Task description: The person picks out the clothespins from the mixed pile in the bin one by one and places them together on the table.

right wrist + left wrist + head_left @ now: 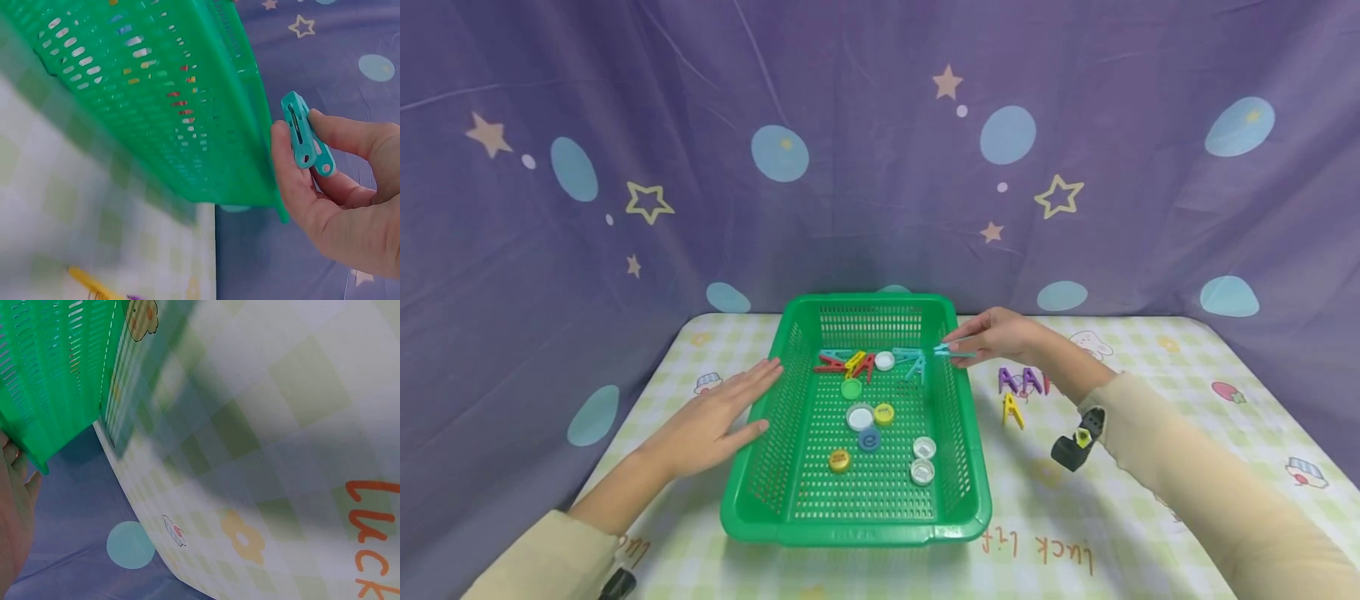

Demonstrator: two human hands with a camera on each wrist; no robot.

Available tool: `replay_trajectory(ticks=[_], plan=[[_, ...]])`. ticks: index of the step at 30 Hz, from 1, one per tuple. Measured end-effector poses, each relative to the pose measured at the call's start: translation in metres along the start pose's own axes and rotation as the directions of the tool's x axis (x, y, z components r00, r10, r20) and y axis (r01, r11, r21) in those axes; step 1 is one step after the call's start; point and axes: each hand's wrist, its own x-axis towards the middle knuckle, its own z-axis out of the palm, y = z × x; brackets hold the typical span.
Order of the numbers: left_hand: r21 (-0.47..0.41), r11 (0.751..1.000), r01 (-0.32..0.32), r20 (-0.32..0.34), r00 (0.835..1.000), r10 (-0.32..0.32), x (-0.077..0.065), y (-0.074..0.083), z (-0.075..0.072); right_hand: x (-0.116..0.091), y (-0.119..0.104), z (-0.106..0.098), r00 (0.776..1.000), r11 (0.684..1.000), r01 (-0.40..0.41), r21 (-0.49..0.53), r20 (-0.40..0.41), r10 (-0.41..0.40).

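A green plastic basket [857, 533] stands on the table between the two hands. My left hand [715, 421] lies at its left rim, fingers extended and touching the edge. Over the right rim, near the far corner, my right hand [1003, 335] pinches a teal clothespin [303, 134] between thumb and fingers. Inside the basket's far end lie several clothespins, among them a yellow clothespin [855, 360] and a red clothespin [831, 367]. Nearer are several bottle caps, including a blue cap [869, 439], a gold cap [839, 461] and a green cap [852, 388].
Right of the basket, a yellow clothespin [1012, 412] and two purple clothespins [1007, 381] lie on the checked tablecloth [1187, 400]. A red piece beside them is partly hidden by the right forearm. A purple patterned curtain [880, 233] hangs behind the table.
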Motion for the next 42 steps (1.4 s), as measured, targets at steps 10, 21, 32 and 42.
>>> replay_trajectory(ticks=[10, 21, 32, 42], plan=[[-0.002, 1.000, 0.003, 0.006, 1.000, -0.003, 0.000, 0.001, -0.002, -0.016, 0.019, -0.018, 0.996, 0.999, -0.036, -0.036, -0.077, 0.033], [0.000, 1.000, -0.002, -0.007, 1.000, 0.002, -0.001, 0.000, 0.001, -0.032, 0.054, -0.033, 0.995, 0.998, -0.047, -0.044, -0.095, 0.043], [0.006, 1.000, -0.003, -0.014, 1.000, 0.003, 0.000, -0.001, 0.002, -0.052, 0.094, -0.044, 0.984, 0.995, -0.103, 0.012, -0.142, 0.104], [0.003, 1.000, -0.010, -0.017, 1.000, 0.010, -0.001, -0.002, 0.002, -0.062, 0.119, -0.038, 0.945, 0.982, -0.188, 0.006, -0.270, 0.182]])
